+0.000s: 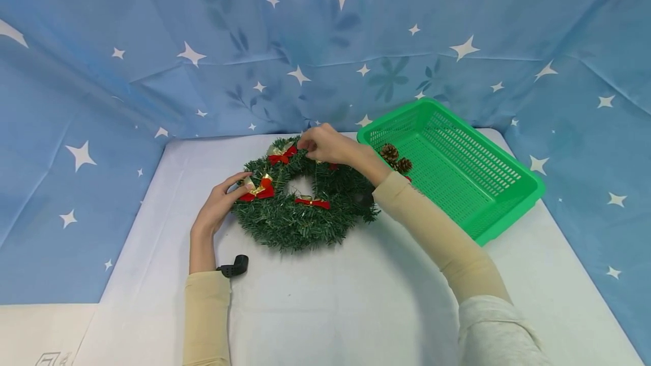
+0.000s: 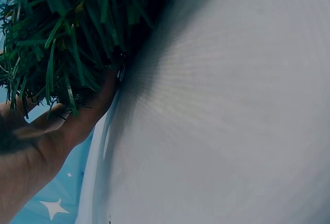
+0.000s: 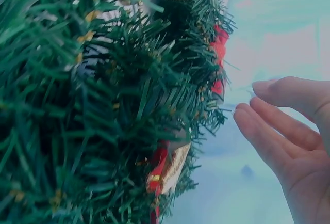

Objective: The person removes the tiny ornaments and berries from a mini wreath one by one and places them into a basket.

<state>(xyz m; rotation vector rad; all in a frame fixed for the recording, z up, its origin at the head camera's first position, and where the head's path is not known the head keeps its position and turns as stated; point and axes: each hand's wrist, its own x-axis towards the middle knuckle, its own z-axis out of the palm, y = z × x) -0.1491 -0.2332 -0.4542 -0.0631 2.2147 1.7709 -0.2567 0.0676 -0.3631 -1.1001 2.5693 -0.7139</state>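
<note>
A green tinsel wreath (image 1: 295, 227) lies on the white table, dressed with red-and-gold bows. At its left side my left hand (image 1: 216, 205) grips the wreath's edge, thumb by the left bow (image 1: 257, 190); in the left wrist view a finger reaches under the greenery (image 2: 56, 33). My right hand (image 1: 328, 143) is above the far side, just right of the back bow (image 1: 282, 154). Seen from the right wrist, its thumb and fingertips (image 3: 243, 118) are apart, close to the needle tips, with nothing visible between them. Another bow (image 1: 312, 202) sits at the front of the center hole.
To the right stands a green plastic basket (image 1: 500, 160), tilted across the table's back corner, with pine cones (image 1: 389, 152) in its left end. A black wrist camera (image 1: 236, 266) juts from the left forearm. Blue star-printed cloth (image 1: 305, 27) hangs behind.
</note>
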